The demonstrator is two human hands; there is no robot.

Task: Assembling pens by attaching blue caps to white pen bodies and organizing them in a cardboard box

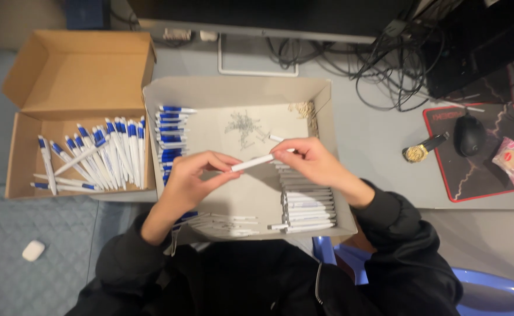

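At the far left, on the quilted grey-blue floor mat [46, 275], lies a small white rounded object [33, 250]. Above it an open brown cardboard box [63, 76] holds a loose pile of assembled white pens with blue clips [96, 158], most of them lying side by side, a few crossed over one another.

Just beside that box sits a wide, shallow grey tray-box [239, 90]. Along its left wall runs a stack of blue pen parts [170, 137]. Near the tray's back lies a scatter of small metal springs [243, 126], and a small tan cluster [305, 109] sits in the back right corner.

The left hand [193, 175] hovers over the tray's middle, its thumb and fingers pinched on the near end of a white pen barrel [254, 162]. The barrel lies almost level, tilted slightly up to the right, held above the tray floor between both hands. The right hand [309, 161] is curled around the barrel's other end, fingertips closed on it.

Under the right wrist, a row of white pen barrels [308, 208] is stacked along the tray's right wall, and a few more white parts [227, 222] lie at the front edge.

Further right on the grey desk [374, 134] lie tangled black cables [386, 64], a gold-faced wristwatch [421, 150], a black mouse [469, 133] on a red-edged mouse pad [473, 175], and a small pink wrapped packet [513, 159].
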